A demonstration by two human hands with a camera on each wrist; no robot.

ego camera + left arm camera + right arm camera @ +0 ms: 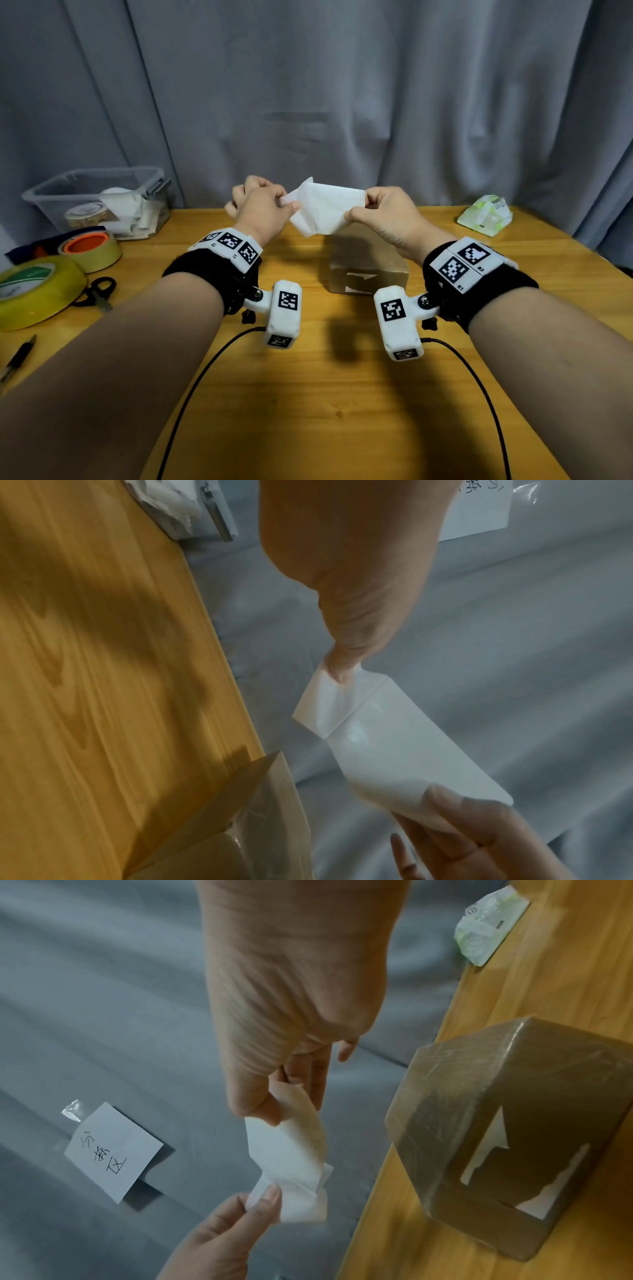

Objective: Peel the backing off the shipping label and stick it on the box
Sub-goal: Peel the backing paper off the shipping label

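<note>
A white shipping label (325, 209) hangs in the air between my hands, above the brown taped cardboard box (368, 263) on the wooden table (308, 394). My left hand (289, 205) pinches the label's left corner, where one layer (322, 710) is folded away from the glossy sheet (394, 750). My right hand (359, 205) pinches the right edge. In the right wrist view the label (294, 1164) curls between the right hand (277, 1115) and the left hand's fingers (263, 1202). The box (514, 1137) has torn white scraps on its near side.
At the left stand a clear plastic bin (99, 202), two tape rolls (92, 250) (34, 291), scissors (97, 293) and a pen (17, 359). A green tissue pack (484, 214) lies at the back right. A handwritten note (113, 1150) hangs on the grey curtain.
</note>
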